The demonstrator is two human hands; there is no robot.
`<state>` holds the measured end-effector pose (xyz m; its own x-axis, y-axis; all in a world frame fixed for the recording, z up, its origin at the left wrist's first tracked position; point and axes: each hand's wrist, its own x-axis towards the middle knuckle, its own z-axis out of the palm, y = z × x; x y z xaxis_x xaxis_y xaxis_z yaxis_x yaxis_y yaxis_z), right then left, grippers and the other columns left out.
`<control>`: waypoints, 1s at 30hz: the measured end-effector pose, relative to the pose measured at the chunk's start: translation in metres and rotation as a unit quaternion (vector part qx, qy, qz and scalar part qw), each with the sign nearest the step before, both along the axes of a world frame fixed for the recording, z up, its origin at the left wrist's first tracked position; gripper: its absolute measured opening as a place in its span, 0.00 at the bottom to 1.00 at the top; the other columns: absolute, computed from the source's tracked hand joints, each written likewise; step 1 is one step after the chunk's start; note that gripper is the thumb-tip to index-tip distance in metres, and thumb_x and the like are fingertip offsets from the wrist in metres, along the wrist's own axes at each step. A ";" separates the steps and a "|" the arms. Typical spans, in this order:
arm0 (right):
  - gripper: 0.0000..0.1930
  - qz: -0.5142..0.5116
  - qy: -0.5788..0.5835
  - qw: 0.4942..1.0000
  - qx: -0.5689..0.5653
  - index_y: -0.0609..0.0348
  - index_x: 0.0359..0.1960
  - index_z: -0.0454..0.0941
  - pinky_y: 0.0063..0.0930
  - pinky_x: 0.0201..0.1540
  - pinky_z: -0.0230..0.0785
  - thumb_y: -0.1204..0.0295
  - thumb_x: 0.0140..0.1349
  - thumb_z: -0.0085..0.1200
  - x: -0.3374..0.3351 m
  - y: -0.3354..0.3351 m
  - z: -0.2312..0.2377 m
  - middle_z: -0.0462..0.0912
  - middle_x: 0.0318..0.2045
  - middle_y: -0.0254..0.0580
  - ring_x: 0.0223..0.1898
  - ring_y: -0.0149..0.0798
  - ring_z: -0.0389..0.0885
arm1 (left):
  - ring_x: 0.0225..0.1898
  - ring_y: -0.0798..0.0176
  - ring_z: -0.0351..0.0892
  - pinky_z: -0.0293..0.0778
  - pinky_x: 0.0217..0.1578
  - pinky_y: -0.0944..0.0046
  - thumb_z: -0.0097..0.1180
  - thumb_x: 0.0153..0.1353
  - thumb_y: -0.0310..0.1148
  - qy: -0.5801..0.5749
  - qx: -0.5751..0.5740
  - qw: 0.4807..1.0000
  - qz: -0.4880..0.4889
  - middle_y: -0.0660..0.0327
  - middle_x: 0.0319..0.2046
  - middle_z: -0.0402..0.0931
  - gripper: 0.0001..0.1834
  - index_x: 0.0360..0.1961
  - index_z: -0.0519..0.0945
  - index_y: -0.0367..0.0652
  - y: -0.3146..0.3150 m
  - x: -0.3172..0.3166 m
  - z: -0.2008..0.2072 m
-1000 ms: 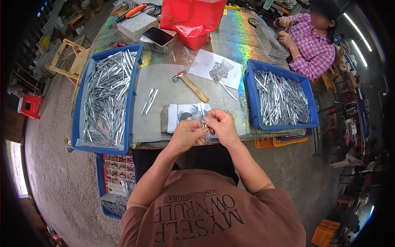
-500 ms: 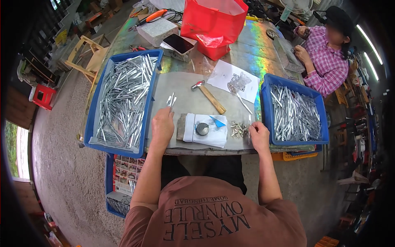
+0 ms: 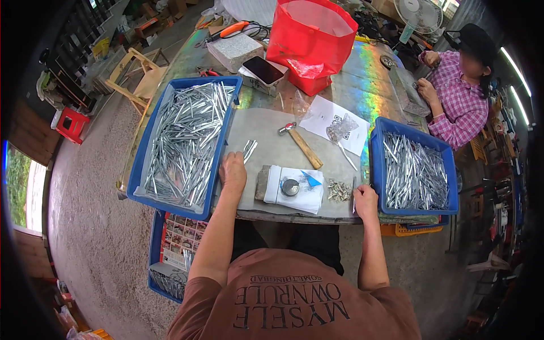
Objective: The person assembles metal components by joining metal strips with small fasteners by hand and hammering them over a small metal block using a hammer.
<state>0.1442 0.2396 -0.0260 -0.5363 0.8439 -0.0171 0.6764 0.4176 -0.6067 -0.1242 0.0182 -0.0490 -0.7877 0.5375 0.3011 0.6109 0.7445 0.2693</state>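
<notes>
Two bare hands are near the white pad [image 3: 306, 203]. Right of the pad, past a small pile of shiny bits [image 3: 339, 191], the right hand [image 3: 366, 202] pinches one thin silver stick [image 3: 354, 185]. Left of the pad, the left hand [image 3: 233, 171] is curled beside a few loose sticks [image 3: 250, 150]; I cannot tell if it holds any. A round grey thing [image 3: 290, 187] and a blue scrap [image 3: 311, 179] sit on the pad. A hammer [image 3: 306, 149] lies just behind it. Blue bins [image 3: 170, 206] of silver sticks stand on both sides of the pad.

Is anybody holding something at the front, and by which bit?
The right grip has a thin metal stick, seemingly pinched near its middle. Whether the left grip holds anything, I can't tell.
</notes>
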 end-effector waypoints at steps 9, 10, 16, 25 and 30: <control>0.10 0.001 0.002 1.000 0.030 0.65 0.25 0.71 0.39 0.33 0.63 0.70 0.48 0.45 -0.001 -0.004 0.000 0.74 0.25 0.56 0.31 0.54 0.72 | 0.30 0.52 0.66 0.64 0.28 0.58 0.49 0.45 0.25 0.033 0.135 0.988 -0.074 0.55 0.23 0.66 0.05 0.25 0.68 0.39 -0.020 0.044 0.054; 0.10 0.006 -0.005 0.999 0.037 0.66 0.25 0.71 0.40 0.33 0.63 0.70 0.48 0.45 -0.001 -0.005 0.002 0.74 0.25 0.56 0.31 0.54 0.72 | 0.28 0.51 0.66 0.64 0.28 0.58 0.48 0.46 0.26 0.060 0.177 0.977 -0.098 0.54 0.23 0.66 0.06 0.28 0.69 0.39 -0.025 0.044 0.064; 0.08 0.008 0.012 1.000 0.028 0.65 0.26 0.70 0.38 0.32 0.63 0.71 0.48 0.46 0.000 -0.006 0.003 0.74 0.23 0.55 0.29 0.54 0.72 | 0.30 0.50 0.70 0.65 0.31 0.57 0.47 0.47 0.27 0.003 0.116 0.993 0.013 0.51 0.24 0.70 0.06 0.27 0.72 0.39 -0.089 -0.006 0.069; 0.09 -0.001 0.037 0.998 0.045 0.63 0.29 0.69 0.40 0.33 0.64 0.70 0.48 0.45 0.005 -0.008 -0.003 0.74 0.24 0.56 0.30 0.55 0.73 | 0.33 0.48 0.72 0.67 0.32 0.53 0.46 0.43 0.31 -0.164 -0.178 0.967 0.081 0.50 0.29 0.72 0.08 0.25 0.73 0.41 -0.127 -0.030 0.047; 0.09 -0.013 0.049 0.996 0.072 0.63 0.29 0.69 0.39 0.33 0.64 0.70 0.48 0.45 0.007 -0.012 -0.005 0.74 0.25 0.56 0.30 0.54 0.73 | 0.31 0.46 0.71 0.66 0.31 0.53 0.44 0.39 0.31 -0.148 -0.131 0.977 0.080 0.48 0.25 0.72 0.08 0.20 0.73 0.39 -0.125 -0.025 0.052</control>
